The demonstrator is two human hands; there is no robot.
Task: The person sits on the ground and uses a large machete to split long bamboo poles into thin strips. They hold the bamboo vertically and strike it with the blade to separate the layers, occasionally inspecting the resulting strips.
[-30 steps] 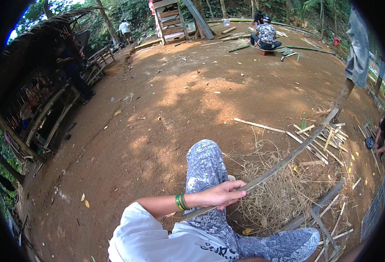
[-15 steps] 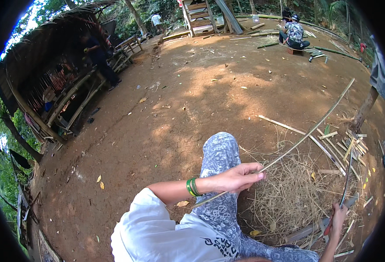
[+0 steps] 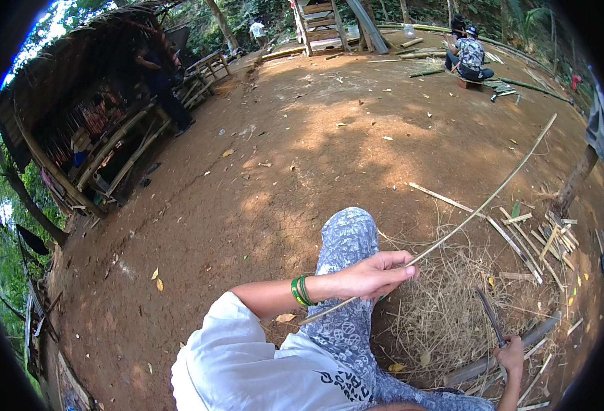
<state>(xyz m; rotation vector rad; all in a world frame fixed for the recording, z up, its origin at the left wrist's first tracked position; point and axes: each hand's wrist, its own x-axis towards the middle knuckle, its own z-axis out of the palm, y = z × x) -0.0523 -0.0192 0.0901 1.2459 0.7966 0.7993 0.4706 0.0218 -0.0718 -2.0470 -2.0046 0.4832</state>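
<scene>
My left hand [image 3: 380, 275] is closed around a long thin bamboo strip [image 3: 483, 205], above my bent knee. The strip slants from beside my forearm up to the far right, its long end in the air. Low on the right, my right hand [image 3: 511, 353] grips a knife [image 3: 491, 318] with a dark narrow blade. The blade points up and to the left over a heap of pale shavings [image 3: 446, 301], apart from the strip. The knife's handle is mostly hidden in my fist.
Split bamboo pieces [image 3: 555, 240] lie by a wooden post [image 3: 576, 181] at the right. A grey bamboo length [image 3: 470, 372] rests beside my right hand. Far off, a person [image 3: 467, 55] sits low; another stands by a thatched hut [image 3: 76, 89] at the left.
My right hand has moved a little left, and the knife has swung from pointing up and right to pointing up and left. My left hand still holds the strip nearly in place.
</scene>
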